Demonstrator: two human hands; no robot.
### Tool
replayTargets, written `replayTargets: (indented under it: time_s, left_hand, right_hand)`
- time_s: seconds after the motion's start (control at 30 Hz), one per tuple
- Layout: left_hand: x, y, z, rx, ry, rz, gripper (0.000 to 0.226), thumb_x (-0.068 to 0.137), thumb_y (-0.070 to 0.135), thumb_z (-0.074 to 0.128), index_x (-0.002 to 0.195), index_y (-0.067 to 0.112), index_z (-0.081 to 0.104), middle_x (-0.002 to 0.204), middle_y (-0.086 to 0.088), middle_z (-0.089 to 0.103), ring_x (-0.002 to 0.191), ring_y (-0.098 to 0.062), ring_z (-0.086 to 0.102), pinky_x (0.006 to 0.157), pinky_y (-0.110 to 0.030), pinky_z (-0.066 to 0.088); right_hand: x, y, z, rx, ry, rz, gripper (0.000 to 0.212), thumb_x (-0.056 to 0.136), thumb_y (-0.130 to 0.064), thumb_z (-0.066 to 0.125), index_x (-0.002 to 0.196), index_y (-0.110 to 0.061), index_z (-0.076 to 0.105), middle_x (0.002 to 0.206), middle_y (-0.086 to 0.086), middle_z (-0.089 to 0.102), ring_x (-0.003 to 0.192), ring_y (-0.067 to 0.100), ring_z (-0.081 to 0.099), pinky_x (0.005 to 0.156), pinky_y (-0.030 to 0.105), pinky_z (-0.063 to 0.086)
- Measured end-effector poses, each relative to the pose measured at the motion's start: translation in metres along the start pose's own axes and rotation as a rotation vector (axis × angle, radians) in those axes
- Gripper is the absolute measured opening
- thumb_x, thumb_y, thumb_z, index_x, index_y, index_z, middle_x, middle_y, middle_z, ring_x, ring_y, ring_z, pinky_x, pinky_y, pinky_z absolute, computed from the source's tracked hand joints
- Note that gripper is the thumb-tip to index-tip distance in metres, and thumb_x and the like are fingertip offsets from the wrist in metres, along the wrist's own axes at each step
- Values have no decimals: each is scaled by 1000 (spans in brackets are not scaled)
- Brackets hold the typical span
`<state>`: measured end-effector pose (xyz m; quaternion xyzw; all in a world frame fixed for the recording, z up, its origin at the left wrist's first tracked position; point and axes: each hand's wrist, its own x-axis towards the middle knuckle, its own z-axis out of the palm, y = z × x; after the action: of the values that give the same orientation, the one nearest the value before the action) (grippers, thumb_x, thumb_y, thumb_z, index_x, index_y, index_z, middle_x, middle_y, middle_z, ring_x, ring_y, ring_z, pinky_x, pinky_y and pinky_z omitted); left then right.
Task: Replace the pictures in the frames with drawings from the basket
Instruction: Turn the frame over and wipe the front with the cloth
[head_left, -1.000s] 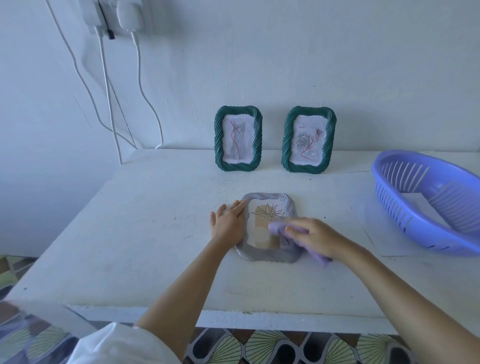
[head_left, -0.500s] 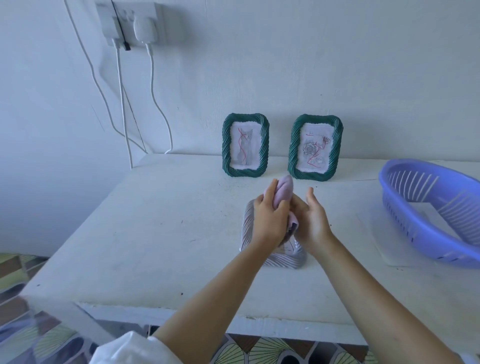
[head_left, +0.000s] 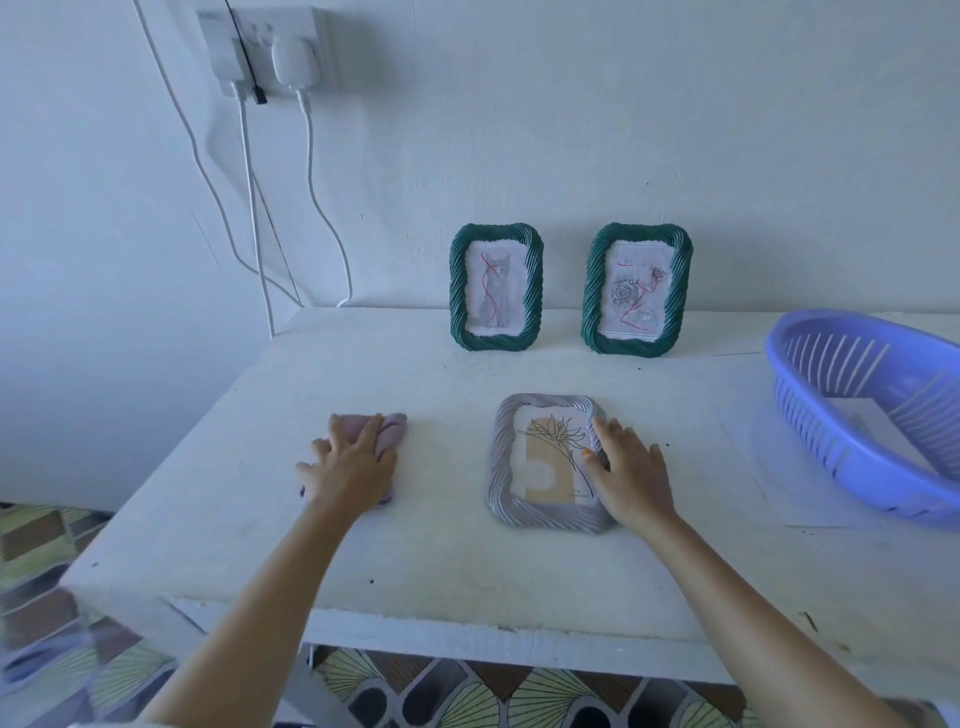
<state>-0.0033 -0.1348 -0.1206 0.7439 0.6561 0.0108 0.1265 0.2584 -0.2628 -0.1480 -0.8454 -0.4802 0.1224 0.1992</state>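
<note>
A grey twisted-rim frame (head_left: 501, 467) lies flat on the white table (head_left: 447, 566), showing a flower print on tan paper. My right hand (head_left: 626, 475) rests on its right edge, fingers spread. My left hand (head_left: 350, 465) presses down on a folded pink-purple cloth (head_left: 392, 428) to the left of the frame. Two green frames stand against the wall: one (head_left: 496, 288) holds a cat drawing, the other (head_left: 638, 290) a rose drawing. The purple basket (head_left: 831, 441) sits at the right with white paper inside.
A white sheet (head_left: 769, 483) lies on the table under the basket. White chargers and cables (head_left: 306, 171) hang from a wall socket at the upper left. The table's front edge is near my arms, with patterned floor below.
The cloth passed from my right hand, wiping the frame, to both hands above it, and now lies on the table under my left hand. My right hand has dropped onto the frame.
</note>
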Motion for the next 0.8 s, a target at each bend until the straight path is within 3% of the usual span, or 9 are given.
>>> replayTargets:
  time_s: [0.07,0.13,0.2,0.27,0.33,0.5,0.57,0.67,0.8]
  left_hand:
    - [-1,1,1,3,-26,-21,54,91,43,28,144,44,16,156,-6,-1,137,-35,19,109,-53,23]
    - [-2,6,0,-6,-21,-51,57,91,47,31,145,42,14,158,-6,-9,144,-36,2,113,-58,7]
    - [-7,15,-2,-42,106,-63,63,90,54,35,147,35,16,158,-10,-11,145,-35,-11,113,-57,-6]
    - [-20,35,-2,-190,315,2,62,90,51,43,144,26,28,156,-15,8,145,-33,2,116,-50,2]
    - [-36,63,1,-354,391,129,53,90,41,50,137,19,41,144,-15,32,134,-31,26,111,-40,21]
    - [-44,112,26,-486,-23,167,45,92,31,49,132,12,47,131,-17,44,125,-32,39,104,-34,30]
    - [-40,116,31,-415,-54,155,37,90,25,47,123,8,53,127,-18,45,122,-33,40,102,-33,31]
    - [-33,115,34,-414,-74,141,34,88,18,49,119,7,56,126,-17,45,120,-33,42,99,-32,34]
    - [-27,117,33,-552,-111,87,32,81,9,52,112,6,60,117,-16,56,108,-32,52,88,-33,43]
  right_hand:
    - [-1,-1,0,-9,-6,-7,54,98,-35,31,149,-24,15,157,2,16,146,16,11,118,40,3]
    - [-1,-2,-2,-11,-14,-5,54,99,-34,31,149,-23,15,158,2,15,146,16,11,118,40,3]
    - [-2,-2,-3,-4,-22,-1,54,98,-35,31,149,-24,15,158,2,15,146,15,11,118,39,2]
    - [-2,-3,-5,7,-31,-1,54,98,-35,32,149,-24,16,158,2,15,146,15,10,118,39,2]
    - [-2,-3,-6,21,-38,-3,54,98,-35,33,149,-24,17,157,2,15,146,15,10,118,38,1]
    - [-4,-5,-10,116,-47,19,58,96,-35,38,149,-21,18,157,2,17,146,15,10,118,38,0]
    - [-5,-6,-14,129,-22,44,59,96,-36,40,148,-15,21,157,3,19,146,15,12,118,37,1]
    - [-9,-6,-18,82,14,67,51,93,-35,45,137,-8,40,150,8,32,141,19,23,116,36,10]
    - [-7,-7,-18,211,56,68,29,85,-26,57,99,-1,60,109,11,55,117,29,49,90,31,35]
